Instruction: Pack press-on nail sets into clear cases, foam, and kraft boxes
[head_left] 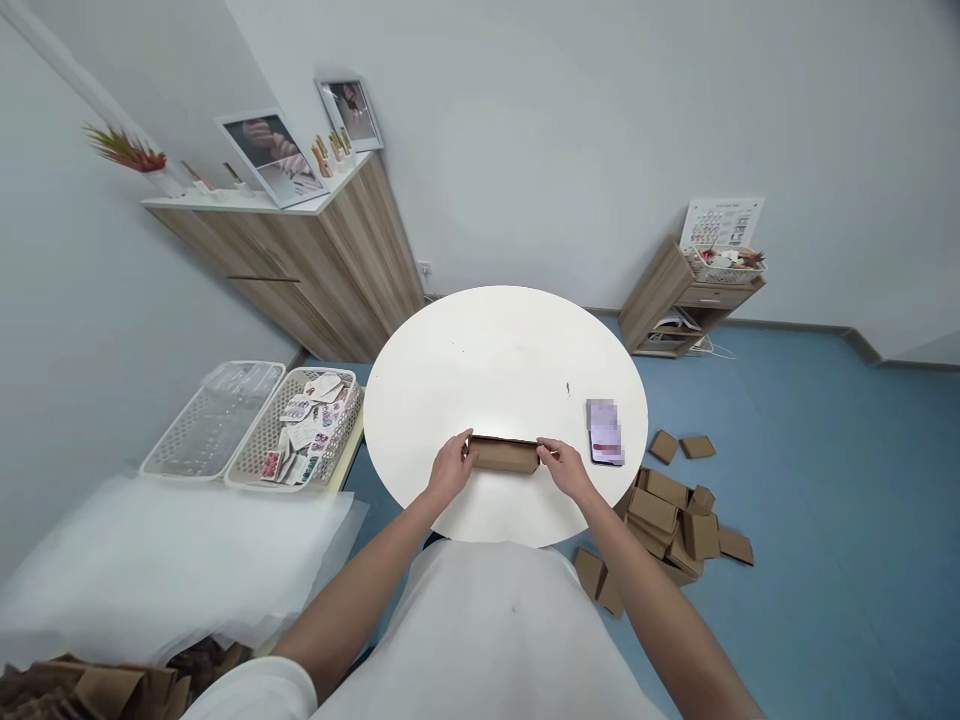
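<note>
Between my two hands a small brown cardboard box (504, 455) rests at the near part of the round white table (495, 350). My left hand (453, 465) pinches its left end, thumb and fingers at the corner. At the opposite end, my right hand (562, 465) grips the right corner in the same way. A dark line runs along the box's far edge; whether its lid is fully closed I cannot tell. To the right of my right hand lies a phone (605, 432) with a purple, pixelated screen.
Brown cardboard boxes (664, 515) are heaped on the blue floor at the right. Left of the table stand white baskets (232, 475), one holding printed cards. White sheeting (172, 550) lies nearer. A wooden cabinet (360, 250) and a small shelf unit (660, 290) stand by the wall.
</note>
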